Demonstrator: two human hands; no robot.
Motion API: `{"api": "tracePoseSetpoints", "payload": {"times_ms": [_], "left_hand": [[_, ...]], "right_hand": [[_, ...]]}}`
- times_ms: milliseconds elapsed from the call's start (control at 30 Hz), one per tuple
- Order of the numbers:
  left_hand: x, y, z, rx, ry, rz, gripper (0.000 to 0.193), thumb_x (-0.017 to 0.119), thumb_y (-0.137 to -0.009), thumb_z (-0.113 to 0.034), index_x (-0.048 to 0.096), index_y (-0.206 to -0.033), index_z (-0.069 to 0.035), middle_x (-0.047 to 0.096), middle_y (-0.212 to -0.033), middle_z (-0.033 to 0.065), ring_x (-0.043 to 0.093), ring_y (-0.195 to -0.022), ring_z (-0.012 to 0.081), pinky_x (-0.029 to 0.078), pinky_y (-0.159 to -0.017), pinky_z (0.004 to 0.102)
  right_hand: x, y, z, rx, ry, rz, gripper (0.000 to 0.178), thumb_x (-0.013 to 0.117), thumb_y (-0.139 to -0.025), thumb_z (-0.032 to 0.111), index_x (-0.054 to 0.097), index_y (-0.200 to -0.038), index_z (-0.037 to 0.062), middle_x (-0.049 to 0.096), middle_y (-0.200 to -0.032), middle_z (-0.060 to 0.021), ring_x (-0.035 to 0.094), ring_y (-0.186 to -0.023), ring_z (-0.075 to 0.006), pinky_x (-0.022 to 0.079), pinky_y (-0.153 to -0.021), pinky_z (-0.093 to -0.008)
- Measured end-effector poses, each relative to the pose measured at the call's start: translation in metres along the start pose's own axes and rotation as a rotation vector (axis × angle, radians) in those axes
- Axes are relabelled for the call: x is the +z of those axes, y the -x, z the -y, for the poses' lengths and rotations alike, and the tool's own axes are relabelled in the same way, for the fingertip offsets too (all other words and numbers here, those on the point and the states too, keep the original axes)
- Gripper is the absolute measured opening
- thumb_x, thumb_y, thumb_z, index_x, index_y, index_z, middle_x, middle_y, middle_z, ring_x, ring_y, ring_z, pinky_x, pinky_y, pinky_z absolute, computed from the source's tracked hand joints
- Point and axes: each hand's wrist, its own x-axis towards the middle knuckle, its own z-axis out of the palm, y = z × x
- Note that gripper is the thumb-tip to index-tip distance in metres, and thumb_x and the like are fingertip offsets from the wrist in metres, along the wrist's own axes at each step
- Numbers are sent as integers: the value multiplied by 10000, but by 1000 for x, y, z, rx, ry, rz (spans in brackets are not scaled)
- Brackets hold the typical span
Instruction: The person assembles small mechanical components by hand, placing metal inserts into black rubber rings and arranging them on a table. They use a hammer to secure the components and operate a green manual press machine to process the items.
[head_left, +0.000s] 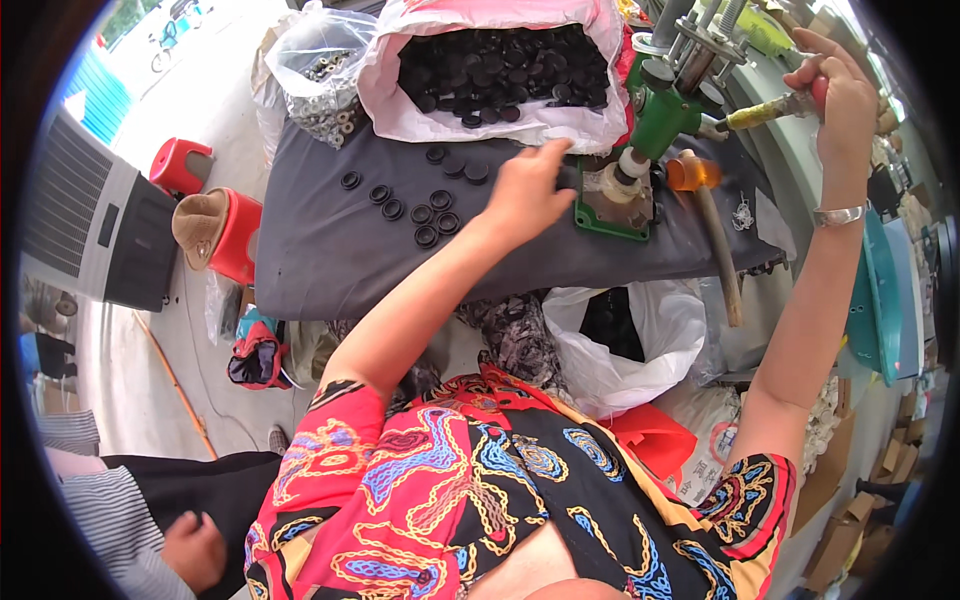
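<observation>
My left hand (528, 197) reaches over the dark grey tabletop, just left of the green hand press (658, 118). A small black cap (567, 179) shows between its finger and thumb, partly hidden. Beside it, the base plate (612, 222) of the press carries a pale round holder under the ram (630, 165). Up at the right, my right hand (845, 105) is closed around the red knob (820, 93) at the end of the yellow-wrapped lever (765, 114). Several black rings (425, 214) and flat black discs (464, 168) lie left of my left forearm.
A white sack (385, 95) full of black discs stands behind, beside a clear bag (330, 105) of metal nuts. An orange-headed mallet (712, 215) lies right of the press. Below the table edge sits a white bag (655, 340). Another person's hand (195, 550) shows lower left.
</observation>
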Motion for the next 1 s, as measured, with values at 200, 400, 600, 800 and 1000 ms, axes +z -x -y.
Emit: {"api": "tracePoseSetpoints", "payload": {"times_ms": [200, 400, 600, 800, 1000], "left_hand": [[52, -35, -17, -27, 9, 98, 715, 734, -676, -94, 419, -1313, -11, 646, -956, 215, 618, -926, 389, 492, -810, 457], [77, -42, -19, -48, 87, -4, 795, 772, -652, -92, 391, -1344, 6, 649, -996, 217, 625, -959, 376, 497, -829, 431], [88, -44, -17, -92, 202, -15, 854, 801, -629, -77, 368, -1357, 32, 664, -1017, 216, 653, -955, 338, 505, -836, 394], [84, -38, -9, -91, 330, -22, 789, 772, -640, -113, 385, -1311, 39, 660, -987, 209, 615, -917, 391, 490, -827, 456], [42, -15, -14, 121, 147, -113, 528, 702, -682, -59, 564, -1190, -10, 668, -1021, 164, 618, -948, 329, 491, -836, 413]], "right_hand": [[8, 3, 8, 22, 5, -25, 269, 405, -865, 57, 627, -910, -86, 638, -1138, -125, 633, -747, -171, 506, -755, -263], [4, 8, 4, -40, 7, -32, 299, 402, -858, 62, 633, -946, -106, 648, -1071, -148, 645, -763, -186, 510, -760, -279], [-3, 53, 3, -160, 134, -79, 340, 397, -842, 41, 652, -1043, -58, 664, -820, -112, 629, -721, -154, 475, -716, -247], [11, 149, -21, -184, 119, -173, 347, 366, -842, -4, 646, -1040, -49, 671, -772, -103, 648, -758, -178, 514, -746, -297], [25, 216, -75, -436, 324, -174, 339, 361, -838, -51, 631, -1042, -52, 655, -786, -131, 660, -792, -221, 526, -873, -397]]}}
